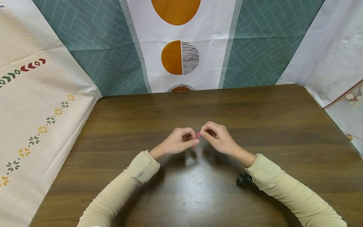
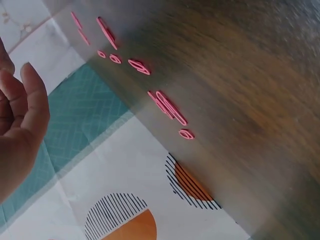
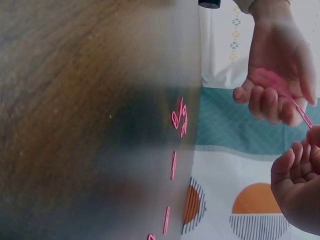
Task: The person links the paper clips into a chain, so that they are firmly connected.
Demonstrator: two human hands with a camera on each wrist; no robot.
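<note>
Between the two hands, in the head view, is a thin pink rubber band (image 1: 198,135). My left hand (image 1: 181,141) holds it on one side, and a pink bunch of bands (image 3: 272,80) lies in its palm in the right wrist view. My right hand (image 1: 219,138) pinches the other end between thumb and forefinger. The right wrist view has the left hand (image 3: 275,55) above and the right hand (image 3: 302,185) below, with the pink strand running between them. In the left wrist view the left hand (image 2: 25,110) is cut off by the edge, its grip out of sight.
Both wrist views show several loose pink rubber bands (image 2: 171,107) scattered near the far edge of the brown wooden table (image 1: 127,116). Under the right wrist sits a small black object (image 1: 244,179). Patterned cloth (image 1: 99,47) hangs behind the table.
</note>
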